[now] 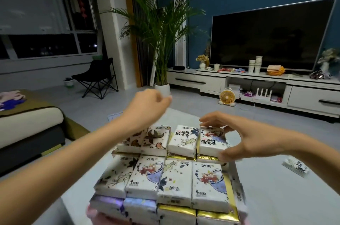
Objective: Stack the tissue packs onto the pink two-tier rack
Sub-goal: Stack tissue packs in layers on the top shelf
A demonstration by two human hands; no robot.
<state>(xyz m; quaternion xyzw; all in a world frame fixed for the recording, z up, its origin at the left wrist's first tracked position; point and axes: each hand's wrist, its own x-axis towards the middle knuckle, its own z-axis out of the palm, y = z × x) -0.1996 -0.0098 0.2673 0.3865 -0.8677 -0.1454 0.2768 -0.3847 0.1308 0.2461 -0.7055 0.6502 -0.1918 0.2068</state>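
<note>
Illustrated white tissue packs (207, 182) lie flat in stacked rows of four, almost hiding the pink rack (93, 214) beneath.

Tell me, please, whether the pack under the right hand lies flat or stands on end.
Flat: the pack lies printed face up on a gold pack.

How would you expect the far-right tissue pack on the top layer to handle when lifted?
The far-right tissue pack looks soft and likely light: rounded, puffy corners. Its film wrapper seems glossy, so it may slip against the gold packs below. Flat, it should not roll.
</note>
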